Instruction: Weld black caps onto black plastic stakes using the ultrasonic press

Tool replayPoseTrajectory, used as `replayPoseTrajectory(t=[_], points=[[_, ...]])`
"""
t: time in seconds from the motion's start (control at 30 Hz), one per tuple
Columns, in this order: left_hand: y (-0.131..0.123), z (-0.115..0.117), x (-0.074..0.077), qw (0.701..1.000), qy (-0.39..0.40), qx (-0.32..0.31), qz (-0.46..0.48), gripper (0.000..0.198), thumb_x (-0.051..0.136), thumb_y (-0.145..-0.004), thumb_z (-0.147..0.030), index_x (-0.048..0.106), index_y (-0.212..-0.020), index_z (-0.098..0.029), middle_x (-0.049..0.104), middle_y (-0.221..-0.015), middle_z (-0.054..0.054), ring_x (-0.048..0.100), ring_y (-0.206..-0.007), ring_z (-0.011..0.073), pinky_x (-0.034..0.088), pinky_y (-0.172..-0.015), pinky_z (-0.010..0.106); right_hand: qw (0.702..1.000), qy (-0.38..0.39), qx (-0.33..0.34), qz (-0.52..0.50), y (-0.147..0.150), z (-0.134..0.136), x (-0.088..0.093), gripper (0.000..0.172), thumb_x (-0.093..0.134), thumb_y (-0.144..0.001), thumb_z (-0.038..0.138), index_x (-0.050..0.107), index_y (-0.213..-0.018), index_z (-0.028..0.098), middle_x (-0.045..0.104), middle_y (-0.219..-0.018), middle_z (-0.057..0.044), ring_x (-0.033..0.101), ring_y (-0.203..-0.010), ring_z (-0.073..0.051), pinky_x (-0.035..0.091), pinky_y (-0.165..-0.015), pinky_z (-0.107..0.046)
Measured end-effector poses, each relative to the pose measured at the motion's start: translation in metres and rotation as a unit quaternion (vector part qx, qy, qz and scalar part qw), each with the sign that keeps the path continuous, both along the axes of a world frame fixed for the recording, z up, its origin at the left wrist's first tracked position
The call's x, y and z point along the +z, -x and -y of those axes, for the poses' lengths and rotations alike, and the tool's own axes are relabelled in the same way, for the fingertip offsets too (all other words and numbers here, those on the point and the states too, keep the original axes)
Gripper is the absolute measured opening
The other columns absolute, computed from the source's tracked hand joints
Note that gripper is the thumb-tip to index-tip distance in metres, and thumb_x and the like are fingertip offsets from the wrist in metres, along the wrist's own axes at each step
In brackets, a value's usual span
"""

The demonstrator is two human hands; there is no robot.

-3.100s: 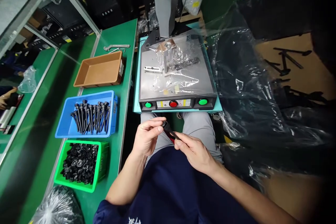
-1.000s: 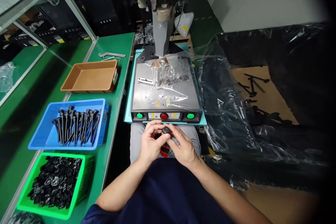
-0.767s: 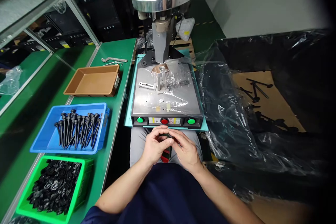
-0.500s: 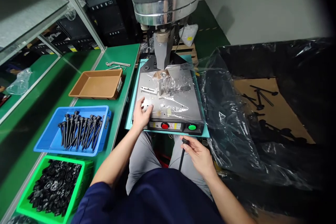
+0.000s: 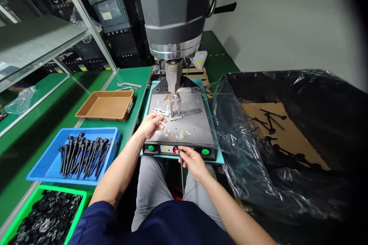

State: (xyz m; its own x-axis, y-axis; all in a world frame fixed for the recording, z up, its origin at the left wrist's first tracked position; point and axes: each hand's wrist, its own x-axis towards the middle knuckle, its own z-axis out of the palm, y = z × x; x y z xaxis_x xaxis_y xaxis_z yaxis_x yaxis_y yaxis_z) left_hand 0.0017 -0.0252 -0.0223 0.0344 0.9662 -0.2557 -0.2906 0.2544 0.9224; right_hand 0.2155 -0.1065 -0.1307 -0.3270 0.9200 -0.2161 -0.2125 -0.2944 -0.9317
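Right now, a black rod (image 5: 182, 178) hangs nearly upright in the near middle of the scene, over the gap between the person's knees. It is long, slender and straight, with a pale gleam running down the shaft and a wider dark head at the top, mostly covered by the grip. The right hand (image 5: 194, 162) is clamped on that head, thumb against fingers, just before the red button (image 5: 175, 150) on the machine's near edge. Farther left, the left hand (image 5: 151, 125) hovers above the grey plate (image 5: 191, 134) with its fingers curled close to the thumb; whether it pinches the clear film (image 5: 188, 133) there, I cannot tell. On the green surface (image 5: 135, 101) to the left, a blue bin (image 5: 48, 164) holds many similar rods (image 5: 83, 155), and a green bin (image 5: 82, 204), nearer, is heaped with small black parts (image 5: 46, 220).
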Motion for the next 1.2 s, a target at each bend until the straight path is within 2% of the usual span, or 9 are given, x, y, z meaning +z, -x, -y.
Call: replayPoseTrajectory(t=[0.17,0.27,0.37,0.47,0.57,0.63,0.77,0.97,1.2], points=[[-0.007,-0.003,0.015,0.987,0.015,0.051,0.153,0.028,0.078,-0.071,-0.026,0.054,-0.081,-0.016,0.070,-0.079,0.003,0.055,-0.045,0.0055,0.046,-0.044,0.018,0.996,-0.073,-0.056,0.009,0.035,-0.065,0.017,0.050,0.067,-0.076,0.044,0.061,-0.118,0.016,0.069,-0.103,-0.009,0.060,-0.063,-0.013,0.043,-0.045,-0.022],[-0.012,-0.006,0.021,0.978,0.019,0.057,0.201,0.023,0.075,-0.073,-0.022,0.054,-0.081,-0.016,0.071,-0.078,0.003,0.056,-0.046,0.0059,0.048,-0.046,0.018,0.979,-0.158,-0.113,0.063,0.045,-0.104,0.031,0.052,0.063,-0.077,0.042,0.061,-0.122,0.016,0.068,-0.109,-0.011,0.063,-0.077,-0.018,0.050,-0.057,-0.027],[-0.014,-0.008,0.026,0.976,0.008,0.051,0.211,0.023,0.075,-0.074,-0.023,0.055,-0.081,-0.016,0.071,-0.080,0.004,0.057,-0.047,0.0068,0.048,-0.047,0.019,0.944,-0.255,-0.155,0.142,0.045,-0.134,0.050,0.047,0.059,-0.080,0.039,0.063,-0.121,0.016,0.069,-0.111,-0.011,0.064,-0.083,-0.019,0.052,-0.074,-0.033],[-0.012,-0.012,0.026,0.976,-0.006,0.039,0.215,0.026,0.078,-0.072,-0.026,0.055,-0.081,-0.016,0.071,-0.079,0.003,0.059,-0.049,0.0078,0.048,-0.047,0.019,0.900,-0.332,-0.187,0.211,0.041,-0.152,0.069,0.041,0.056,-0.084,0.038,0.066,-0.119,0.019,0.068,-0.112,-0.011,0.063,-0.079,-0.019,0.051,-0.076,-0.035],[-0.011,-0.015,0.023,0.976,-0.010,0.035,0.215,0.028,0.079,-0.070,-0.026,0.055,-0.082,-0.016,0.071,-0.080,0.004,0.061,-0.049,0.0089,0.049,-0.047,0.020,0.860,-0.396,-0.207,0.245,0.041,-0.167,0.078,0.037,0.056,-0.085,0.037,0.068,-0.115,0.021,0.068,-0.111,-0.010,0.060,-0.099,-0.024,0.048,-0.088,-0.039],[-0.010,-0.017,0.021,0.976,-0.007,0.040,0.216,0.029,0.080,-0.069,-0.025,0.055,-0.083,-0.016,0.072,-0.080,0.004,0.062,-0.050,0.0099,0.050,-0.048,0.021,0.859,-0.405,-0.202,0.239,0.044,-0.178,0.075,0.036,0.056,-0.085,0.038,0.069,-0.114,0.021,0.069,-0.112,-0.010,0.057,-0.108,-0.025,0.045,-0.095,-0.042],[-0.008,-0.020,0.017,0.972,-0.015,0.037,0.231,0.031,0.081,-0.068,-0.026,0.054,-0.079,-0.016,0.072,-0.079,0.005,0.062,-0.050,0.0100,0.050,-0.049,0.020,0.879,-0.383,-0.183,0.216,0.052,-0.197,0.066,0.038,0.057,-0.085,0.042,0.068,-0.113,0.019,0.069,-0.113,-0.010,0.059,-0.108,-0.026,0.043,-0.098,-0.043],[-0.001,-0.027,0.007,0.972,-0.018,0.034,0.232,0.029,0.081,-0.070,-0.028,0.056,-0.080,-0.016,0.073,-0.082,0.006,0.064,-0.054,0.0109,0.052,-0.053,0.022,0.890,-0.350,-0.155,0.247,0.062,-0.209,0.073,0.038,0.058,-0.081,0.043,0.069,-0.106,0.016,0.072,-0.102,-0.010,0.063,-0.093,-0.027,0.047,-0.085,-0.040],[0.003,-0.029,0.001,0.974,-0.013,0.034,0.222,0.029,0.081,-0.070,-0.028,0.056,-0.080,-0.016,0.074,-0.083,0.006,0.065,-0.056,0.0121,0.052,-0.054,0.022,0.883,-0.369,-0.138,0.255,0.051,-0.216,0.081,0.033,0.053,-0.084,0.044,0.071,-0.085,0.017,0.072,-0.086,-0.007,0.064,-0.082,-0.024,0.047,-0.076,-0.033]])
